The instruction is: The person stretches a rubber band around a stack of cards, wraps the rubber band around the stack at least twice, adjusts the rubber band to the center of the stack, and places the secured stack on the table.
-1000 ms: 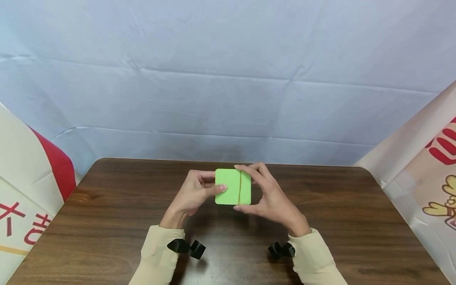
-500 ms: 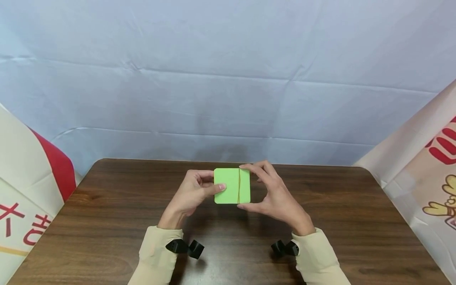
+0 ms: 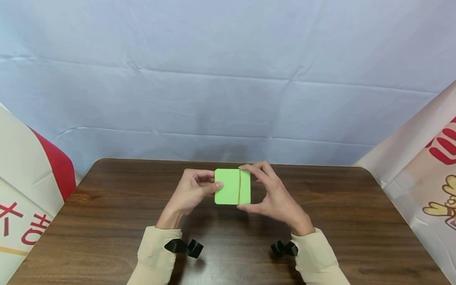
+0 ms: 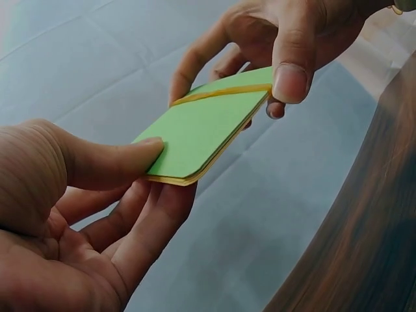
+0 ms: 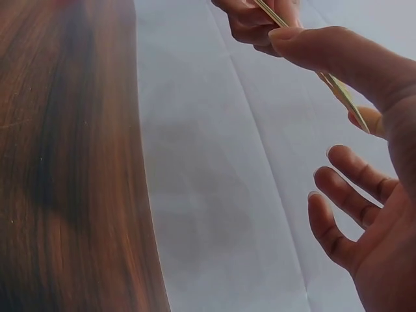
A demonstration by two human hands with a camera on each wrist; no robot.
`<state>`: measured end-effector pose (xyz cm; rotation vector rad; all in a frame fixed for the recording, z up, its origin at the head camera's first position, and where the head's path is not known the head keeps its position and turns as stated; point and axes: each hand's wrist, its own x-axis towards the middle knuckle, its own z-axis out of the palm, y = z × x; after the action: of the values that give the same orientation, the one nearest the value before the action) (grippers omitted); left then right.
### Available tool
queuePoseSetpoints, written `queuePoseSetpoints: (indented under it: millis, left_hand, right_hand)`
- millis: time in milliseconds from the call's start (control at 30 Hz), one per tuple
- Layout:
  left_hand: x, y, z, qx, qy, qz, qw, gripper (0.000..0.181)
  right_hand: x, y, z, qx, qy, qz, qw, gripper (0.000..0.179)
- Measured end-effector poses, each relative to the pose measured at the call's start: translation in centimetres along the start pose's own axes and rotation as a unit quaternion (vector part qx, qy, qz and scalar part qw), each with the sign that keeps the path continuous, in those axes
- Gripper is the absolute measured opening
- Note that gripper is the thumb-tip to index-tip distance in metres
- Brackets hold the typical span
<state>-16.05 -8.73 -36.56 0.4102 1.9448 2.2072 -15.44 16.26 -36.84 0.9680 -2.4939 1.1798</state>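
A thin stack of light green square cards (image 3: pixel 228 192) is held up between both hands over the table. A yellow-brown rubber band (image 3: pixel 240 185) runs across it from top edge to bottom edge, nearer the right side. My left hand (image 3: pixel 189 192) pinches the left edge, thumb on the front face and fingers behind. With thumb and index finger, my right hand (image 3: pixel 276 196) spans the stack's bottom and top edges at the band. In the left wrist view, the layered side of the cards (image 4: pixel 208 130) shows yellowish sheets beneath the green. The right wrist view catches the stack (image 5: pixel 341 94) edge-on.
The dark brown wooden table (image 3: pixel 117 198) has a far edge close behind the hands. A pale blue cloth (image 3: pixel 213 99) hangs behind it. Printed cloths stand at the left (image 3: pixel 28 170) and right (image 3: pixel 427 170). Black wrist cameras (image 3: pixel 189 247) sit at both cuffs.
My right fingertips have shifted slightly to the right along the stack's edges. The left thumb has drawn back a little toward the left edge. The cards stay nearly in place.
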Motion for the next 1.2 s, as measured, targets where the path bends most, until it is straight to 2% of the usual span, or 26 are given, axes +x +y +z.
queuePoseSetpoints:
  millis: [433, 800, 1200]
  left_hand:
    - [-0.12, 0.03, 0.07, 0.012, 0.007, 0.013, 0.9998, 0.026]
    - [-0.11, 0.15, 0.40, 0.016, 0.031, 0.012, 0.9993, 0.025]
    - [-0.26, 0.59, 0.63, 0.022, 0.005, 0.022, 0.9995, 0.024]
  right_hand:
    - [0.04, -0.18, 0.40, 0.015, 0.003, 0.000, 0.9999, 0.094]
    - [0.14, -0.42, 0.38, -0.013, 0.020, -0.009, 0.9997, 0.097]
    - [0.05, -0.54, -0.20, 0.021, 0.004, 0.001, 0.9998, 0.092]
